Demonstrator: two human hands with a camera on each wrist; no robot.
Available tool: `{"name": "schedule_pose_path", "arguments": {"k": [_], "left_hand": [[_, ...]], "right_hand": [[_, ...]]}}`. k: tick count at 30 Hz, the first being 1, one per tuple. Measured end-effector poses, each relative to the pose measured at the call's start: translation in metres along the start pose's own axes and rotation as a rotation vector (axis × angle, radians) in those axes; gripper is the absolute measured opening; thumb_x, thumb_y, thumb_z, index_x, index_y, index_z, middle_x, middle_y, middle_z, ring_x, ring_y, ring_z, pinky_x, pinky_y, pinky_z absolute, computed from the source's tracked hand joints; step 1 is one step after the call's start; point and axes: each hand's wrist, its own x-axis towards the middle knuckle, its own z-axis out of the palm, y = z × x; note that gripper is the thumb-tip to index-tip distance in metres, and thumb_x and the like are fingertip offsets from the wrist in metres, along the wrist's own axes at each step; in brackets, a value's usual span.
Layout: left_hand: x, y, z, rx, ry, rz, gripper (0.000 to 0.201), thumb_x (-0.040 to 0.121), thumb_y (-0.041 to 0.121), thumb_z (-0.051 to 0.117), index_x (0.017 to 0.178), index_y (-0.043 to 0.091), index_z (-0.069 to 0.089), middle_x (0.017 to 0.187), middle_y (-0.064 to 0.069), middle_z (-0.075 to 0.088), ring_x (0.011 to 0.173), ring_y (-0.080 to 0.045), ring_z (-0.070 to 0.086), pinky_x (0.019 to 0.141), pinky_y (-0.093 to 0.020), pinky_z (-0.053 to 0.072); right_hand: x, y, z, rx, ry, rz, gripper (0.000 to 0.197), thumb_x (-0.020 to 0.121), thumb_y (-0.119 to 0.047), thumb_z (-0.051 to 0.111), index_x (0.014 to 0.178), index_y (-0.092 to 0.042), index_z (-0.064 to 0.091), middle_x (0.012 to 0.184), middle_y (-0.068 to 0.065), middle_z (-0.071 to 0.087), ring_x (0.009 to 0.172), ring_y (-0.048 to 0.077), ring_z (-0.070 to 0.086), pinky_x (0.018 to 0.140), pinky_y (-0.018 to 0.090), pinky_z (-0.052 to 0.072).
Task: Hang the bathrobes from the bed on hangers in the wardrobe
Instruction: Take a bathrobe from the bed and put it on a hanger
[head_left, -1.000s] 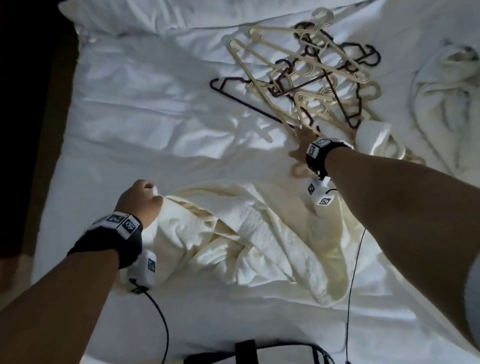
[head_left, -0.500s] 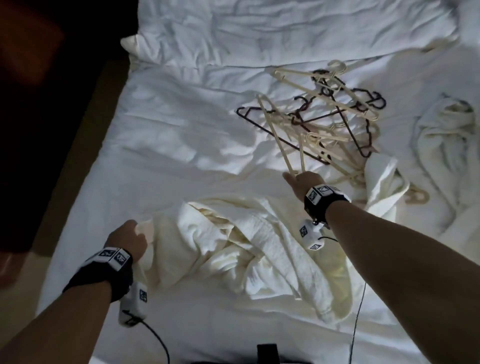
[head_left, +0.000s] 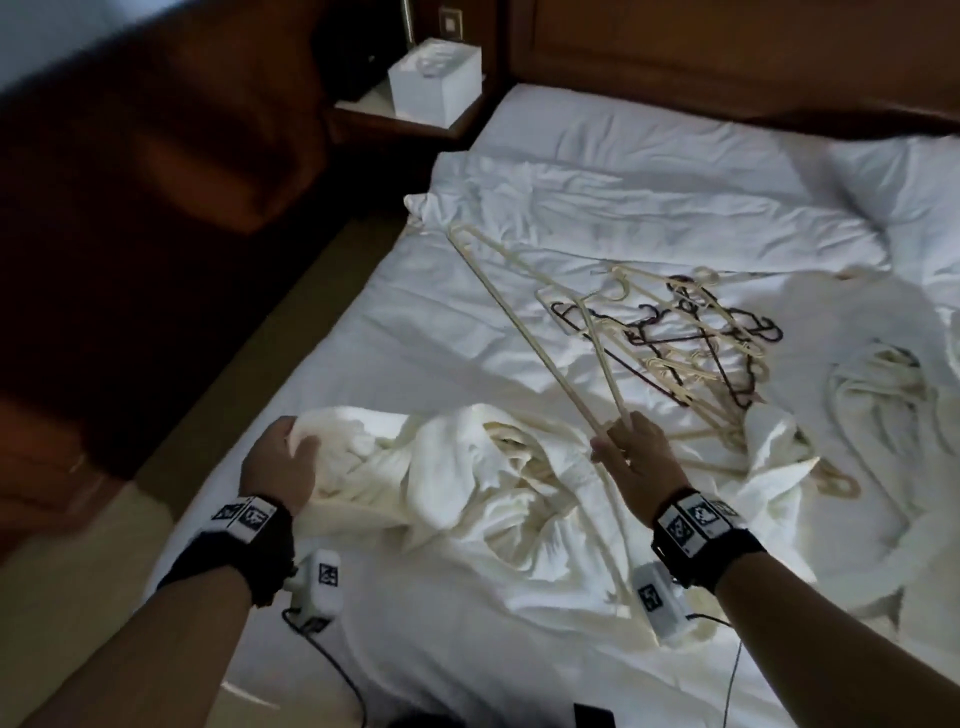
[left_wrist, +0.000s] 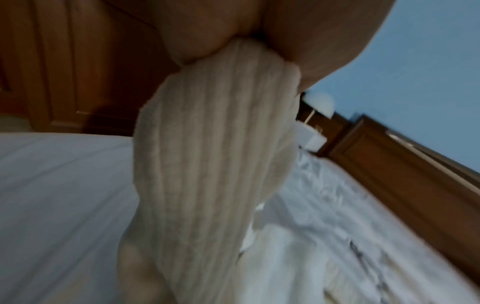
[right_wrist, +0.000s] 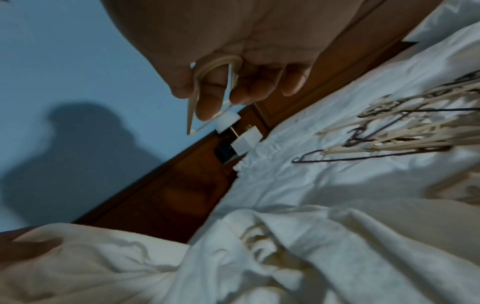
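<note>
hanger + robe in hand, still at the bed (head_left: 415, 364)
our right hand (head_left: 636, 457) grips a cream hanger (head_left: 524, 322); left hand (head_left: 278, 462) clutches the near robe (head_left: 467, 483). next: thread hanger into shoulders w/o snagging, then wardrobe.

The bed (head_left: 415, 332) is covered by a rumpled white sheet. A cream bathrobe (head_left: 467, 483) lies bunched near its front edge. Beyond it, toward the middle, sits a tangled heap of hangers (head_left: 691, 338), cream and dark ones mixed. A second bathrobe (head_left: 883, 405) lies crumpled at the right. A folded duvet (head_left: 649, 208) and a pillow (head_left: 904, 182) lie toward the headboard.
</note>
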Motion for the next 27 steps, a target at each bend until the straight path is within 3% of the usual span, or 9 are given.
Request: {"name": "schedule_pose_path", "arguments": {"k": [3, 6, 8, 11, 14, 17, 20, 24, 27], "left_hand": [[-0.026, -0.001, -0.049, -0.126, 0.045, 0.054, 0.02, 0.093, 0.009, 0.058, 0.113, 0.007, 0.062, 0.104, -0.009, 0.06, 0.096, -0.026, 0.055, 0.083, -0.032, 0.04], [-0.053, -0.002, -0.084, -0.199, 0.047, 0.114, 0.021, 0.094, 0.005, 0.055, 0.112, 0.01, 0.063, 0.106, -0.003, 0.06, 0.096, -0.019, 0.053, 0.081, -0.025, 0.037], [-0.066, -0.013, -0.099, -0.262, 0.049, 0.132, 0.027, 0.092, 0.0, 0.052, 0.111, 0.016, 0.063, 0.11, 0.0, 0.061, 0.1, -0.017, 0.055, 0.084, -0.025, 0.039], [-0.083, -0.038, -0.11, -0.337, -0.025, 0.059, 0.038, 0.088, -0.008, 0.045, 0.105, 0.018, 0.066, 0.11, -0.002, 0.063, 0.104, -0.02, 0.057, 0.085, -0.028, 0.047], [-0.098, -0.065, -0.115, -0.374, -0.133, -0.115, 0.04, 0.085, -0.013, 0.042, 0.089, 0.012, 0.073, 0.104, -0.009, 0.066, 0.101, -0.029, 0.062, 0.073, -0.029, 0.052], [-0.113, -0.091, -0.115, -0.589, -0.167, -0.34, 0.037, 0.089, -0.011, 0.041, 0.094, 0.007, 0.073, 0.107, -0.021, 0.068, 0.087, -0.034, 0.065, 0.065, -0.034, 0.057], [-0.127, -0.105, -0.114, -0.933, -0.192, -0.484, 0.031, 0.09, -0.009, 0.04, 0.1, 0.002, 0.068, 0.11, -0.028, 0.066, 0.084, -0.035, 0.066, 0.068, -0.037, 0.057], [-0.137, -0.11, -0.115, -1.2, -0.303, -0.463, 0.032, 0.094, 0.017, 0.051, 0.117, -0.001, 0.064, 0.116, -0.026, 0.065, 0.106, -0.039, 0.061, 0.094, -0.047, 0.048], [-0.136, -0.102, -0.115, -1.11, -0.277, -0.356, 0.036, 0.099, 0.034, 0.047, 0.101, 0.006, 0.07, 0.102, -0.02, 0.07, 0.096, -0.034, 0.064, 0.089, -0.045, 0.051]], "right_hand": [[-0.015, -0.033, 0.002, 0.115, 0.012, 0.019, 0.023, 0.091, -0.038, 0.057, 0.099, -0.02, 0.069, 0.102, 0.001, 0.054, 0.085, 0.015, 0.057, 0.077, 0.028, 0.043], [-0.022, -0.071, 0.006, 0.129, -0.024, 0.033, 0.019, 0.088, -0.033, 0.065, 0.088, -0.015, 0.069, 0.097, 0.005, 0.057, 0.088, 0.023, 0.057, 0.076, 0.024, 0.034], [-0.031, -0.097, 0.011, 0.149, -0.048, 0.007, 0.015, 0.088, -0.027, 0.07, 0.075, -0.022, 0.064, 0.092, 0.006, 0.059, 0.086, 0.023, 0.057, 0.072, 0.023, 0.031], [-0.05, -0.13, 0.02, 0.163, -0.024, -0.12, 0.034, 0.089, -0.049, 0.058, 0.058, -0.034, 0.057, 0.081, -0.001, 0.057, 0.074, 0.008, 0.056, 0.067, 0.025, 0.034], [-0.065, -0.154, 0.028, 0.102, -0.03, -0.27, 0.049, 0.089, -0.056, 0.033, 0.058, -0.029, 0.059, 0.076, -0.005, 0.049, 0.068, 0.001, 0.053, 0.062, 0.018, 0.032], [-0.077, -0.162, 0.04, 0.139, -0.088, -0.371, 0.048, 0.09, -0.05, 0.037, 0.062, -0.024, 0.064, 0.077, -0.005, 0.049, 0.069, 0.008, 0.054, 0.063, 0.012, 0.035], [-0.088, -0.163, 0.052, 0.139, -0.197, -0.414, 0.043, 0.093, -0.047, 0.04, 0.065, -0.025, 0.066, 0.079, -0.001, 0.049, 0.067, 0.012, 0.053, 0.067, 0.024, 0.042], [-0.101, -0.159, 0.073, 0.181, -0.332, -0.458, 0.041, 0.092, -0.054, 0.038, 0.066, -0.033, 0.063, 0.084, -0.005, 0.049, 0.072, 0.01, 0.053, 0.071, 0.025, 0.042], [-0.104, -0.152, 0.095, 0.04, -0.441, -0.421, 0.04, 0.091, -0.058, 0.046, 0.071, -0.031, 0.068, 0.095, -0.013, 0.047, 0.076, 0.008, 0.056, 0.072, 0.022, 0.043]]}}
